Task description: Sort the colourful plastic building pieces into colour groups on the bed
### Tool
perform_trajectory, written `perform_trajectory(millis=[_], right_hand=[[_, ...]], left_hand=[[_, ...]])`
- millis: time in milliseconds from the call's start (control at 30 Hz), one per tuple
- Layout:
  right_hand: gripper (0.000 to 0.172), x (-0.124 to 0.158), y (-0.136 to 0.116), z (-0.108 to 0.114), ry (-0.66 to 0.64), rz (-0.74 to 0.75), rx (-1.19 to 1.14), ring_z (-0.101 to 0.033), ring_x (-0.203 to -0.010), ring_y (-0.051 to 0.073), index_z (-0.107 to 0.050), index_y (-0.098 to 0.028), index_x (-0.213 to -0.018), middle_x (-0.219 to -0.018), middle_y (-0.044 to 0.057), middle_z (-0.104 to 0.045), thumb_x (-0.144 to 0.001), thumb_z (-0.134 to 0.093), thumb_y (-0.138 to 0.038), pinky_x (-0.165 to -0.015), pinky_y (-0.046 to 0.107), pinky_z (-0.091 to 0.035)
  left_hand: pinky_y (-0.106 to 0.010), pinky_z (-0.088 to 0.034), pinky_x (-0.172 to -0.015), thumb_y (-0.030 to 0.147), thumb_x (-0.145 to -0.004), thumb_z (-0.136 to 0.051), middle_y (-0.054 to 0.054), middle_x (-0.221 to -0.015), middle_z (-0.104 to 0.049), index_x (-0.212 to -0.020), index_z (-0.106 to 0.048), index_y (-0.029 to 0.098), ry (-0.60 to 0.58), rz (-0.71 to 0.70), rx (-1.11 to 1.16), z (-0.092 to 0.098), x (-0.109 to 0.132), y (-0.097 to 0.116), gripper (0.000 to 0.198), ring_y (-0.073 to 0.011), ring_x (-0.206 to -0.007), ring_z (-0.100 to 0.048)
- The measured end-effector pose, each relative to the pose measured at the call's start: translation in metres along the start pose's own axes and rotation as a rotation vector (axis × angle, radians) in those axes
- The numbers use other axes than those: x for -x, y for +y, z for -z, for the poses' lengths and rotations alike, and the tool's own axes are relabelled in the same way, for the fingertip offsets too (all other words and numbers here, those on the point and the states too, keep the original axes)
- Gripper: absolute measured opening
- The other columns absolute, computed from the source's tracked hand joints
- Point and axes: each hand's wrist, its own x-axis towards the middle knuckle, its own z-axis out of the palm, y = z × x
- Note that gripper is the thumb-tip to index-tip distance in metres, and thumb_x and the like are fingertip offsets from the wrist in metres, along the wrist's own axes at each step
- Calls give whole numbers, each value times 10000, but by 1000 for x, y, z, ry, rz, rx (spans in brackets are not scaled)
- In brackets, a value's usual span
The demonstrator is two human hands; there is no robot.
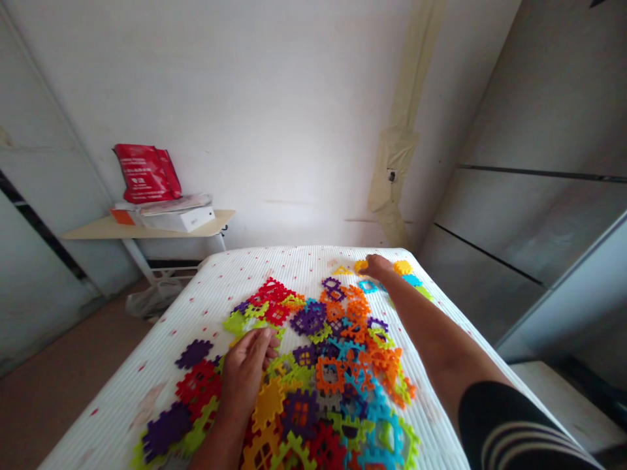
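Plastic lattice tiles (308,320) touch the left hand (247,372) and right hand (376,266), both loosely curled.

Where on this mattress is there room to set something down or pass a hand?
Bare white mattress shows at far left, beyond the red blocks and above the purple block, and in a strip right of the orange blocks, beside the right forearm. It is crowded around the left hand, where plastic blocks overlap.

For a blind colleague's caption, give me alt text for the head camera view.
Two bare hands work over a heap of multicoloured plastic building pieces on a white ribbed mattress. The left hand rests on the near pieces; the right hand stretches to the far end, beside a yellow piece.
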Motion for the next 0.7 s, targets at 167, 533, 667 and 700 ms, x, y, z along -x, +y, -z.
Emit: perform_trajectory(millis=[167, 533, 667, 700], right_hand=[[486, 0, -2, 0, -4, 25, 1, -583, -1023, 256, -601, -149, -1113, -1123, 139, -617, -734, -624, -453, -753, 299, -466], [487, 2, -5, 6, -33, 12, -3, -580, -1034, 270, -605, -140, -1109, -1128, 140, -614, -732, -638, -446, -764, 318, -477], [508, 9, -7, 19, -19, 29, -18, -569, -1045, 272, -586, -134, -1140, -1143, 148, -602, -758, -613, -468, -789, 324, -467], [516, 12, -8, 23, 10, 39, -26, -561, -1056, 272, -572, -135, -1161, -1157, 151, -593, -768, -605, -467, -802, 324, -460]], left_hand=[[-227, -408, -507, 537, -720, -576, -27, -670, -623, -813, -629, 147, 1, -6, -11, 0, 0, 2, 404, -128, -567, -518], [-235, -416, -513, 511, -738, -567, -34, -674, -624, -809, -622, 146, -3, -21, -14, 0, 0, 0, 376, -131, -572, -523], [-240, -417, -508, 501, -738, -568, -44, -691, -631, -826, -626, 140, 10, -25, 5, 0, 2, 2, 376, -133, -569, -529], [-237, -415, -505, 499, -739, -568, -45, -696, -632, -829, -625, 139, 12, -26, 11, -1, 2, 3, 375, -131, -566, -528]])
